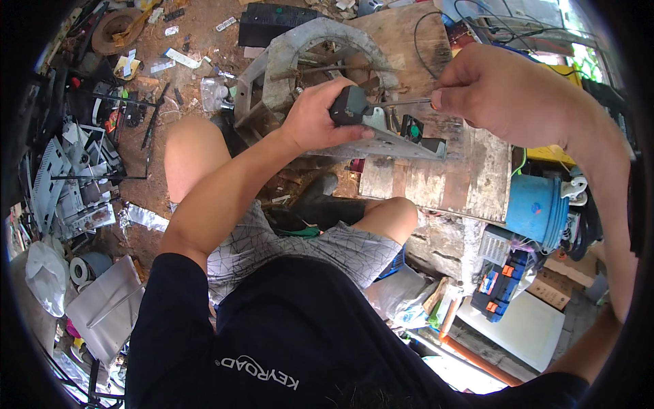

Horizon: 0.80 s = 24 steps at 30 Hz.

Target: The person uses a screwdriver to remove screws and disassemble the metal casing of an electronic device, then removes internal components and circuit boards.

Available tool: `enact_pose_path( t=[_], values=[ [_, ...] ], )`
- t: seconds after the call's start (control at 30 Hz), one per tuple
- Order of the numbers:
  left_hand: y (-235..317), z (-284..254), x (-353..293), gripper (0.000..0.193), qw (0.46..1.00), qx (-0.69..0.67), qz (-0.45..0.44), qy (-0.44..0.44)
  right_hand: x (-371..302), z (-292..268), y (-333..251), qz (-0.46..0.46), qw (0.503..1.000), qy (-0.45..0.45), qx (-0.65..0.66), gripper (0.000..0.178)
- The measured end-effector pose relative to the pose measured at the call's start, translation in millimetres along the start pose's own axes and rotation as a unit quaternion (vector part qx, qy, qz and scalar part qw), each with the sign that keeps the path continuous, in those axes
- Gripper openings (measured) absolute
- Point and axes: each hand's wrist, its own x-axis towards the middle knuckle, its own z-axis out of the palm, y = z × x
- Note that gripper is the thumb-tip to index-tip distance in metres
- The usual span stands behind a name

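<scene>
Daylight is glaring through the pale green-and-white opening (pixel 587 60) at upper right. Fisheye distortion is bending outer edges.

On my right I see a blue bucket (pixel 533 210) near a dark-blue case (pixel 496 294) with orange latches; on my left, a white plastic bag (pixel 46 274) near scattered scrap pieces (pixel 50 176).

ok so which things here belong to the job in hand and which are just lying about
In use:
- thin metal rod, in the right hand
- dark boxy part, in the left hand
- grey metal bracket, beside it

Apparently just lying about:
- round blue plastic bucket
- dark blue case with orange latches
- whitish plastic bag
</scene>
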Motion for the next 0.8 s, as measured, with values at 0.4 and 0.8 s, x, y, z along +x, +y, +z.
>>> enact_pose_path(
  t=[0.4, 0.8],
  values=[
    [-3.7, 0.6, 1.9, 0.059, 1.000, -0.010, -0.005, -0.001, -16.3, 35.4, 8.7, -0.242, 0.856, 0.209, -0.406, 0.030],
    [-2.2, -1.8, 2.4, 0.062, 1.000, -0.013, -0.008, -0.007, 0.0, 5.6, 3.4, 0.063, 0.997, -0.001, 0.038, 0.017]
  ],
)
